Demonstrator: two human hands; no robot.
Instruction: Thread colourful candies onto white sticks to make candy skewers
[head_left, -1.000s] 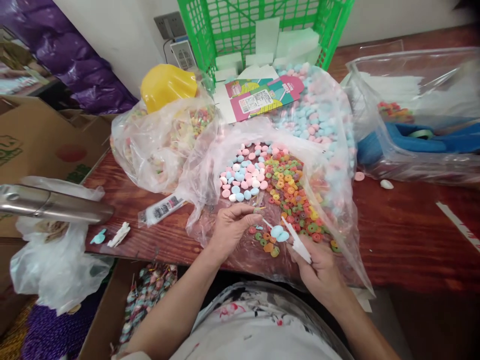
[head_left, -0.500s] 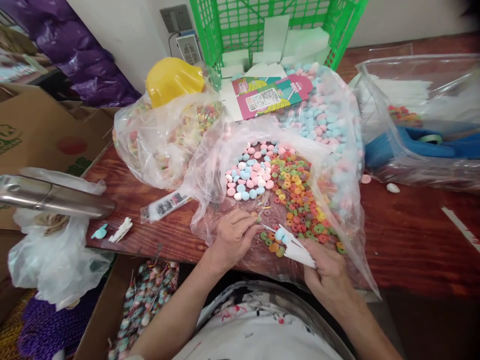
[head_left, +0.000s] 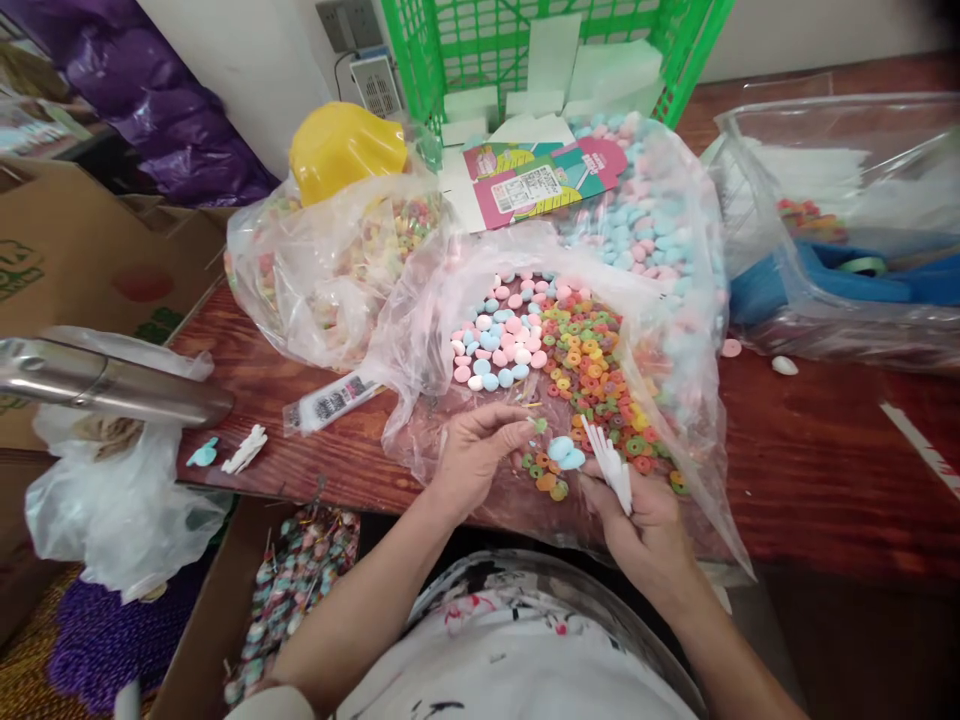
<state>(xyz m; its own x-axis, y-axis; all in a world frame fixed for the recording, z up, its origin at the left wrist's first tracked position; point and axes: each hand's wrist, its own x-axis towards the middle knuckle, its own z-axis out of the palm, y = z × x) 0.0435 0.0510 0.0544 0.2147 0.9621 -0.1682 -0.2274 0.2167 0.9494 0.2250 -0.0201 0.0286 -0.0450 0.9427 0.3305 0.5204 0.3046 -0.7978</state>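
My left hand (head_left: 474, 452) is closed in a pinch, with a small green ring candy (head_left: 538, 426) at its fingertips. My right hand (head_left: 643, 520) grips a bundle of white sticks (head_left: 609, 465). Blue oval candies (head_left: 564, 453) sit at the fingertips of that hand, on its left side; what joins them to it is hard to make out. Beyond both hands, pink, blue and white candies (head_left: 499, 345) lie on a clear plastic sheet. Beside them is a heap of coloured ring candies (head_left: 592, 370), some of which lie between my hands.
Behind stand a bag of ring candies (head_left: 315, 280), a printed card box (head_left: 540, 185) and a green crate (head_left: 416, 75). A clear bin (head_left: 832, 330) is at right. A steel flask (head_left: 142, 385) lies left, above a carton of strung candies (head_left: 300, 590).
My left hand has shifted slightly up and right with the green ring. The white sticks in my right hand have turned more upright, and the blue candies have dropped a little lower.
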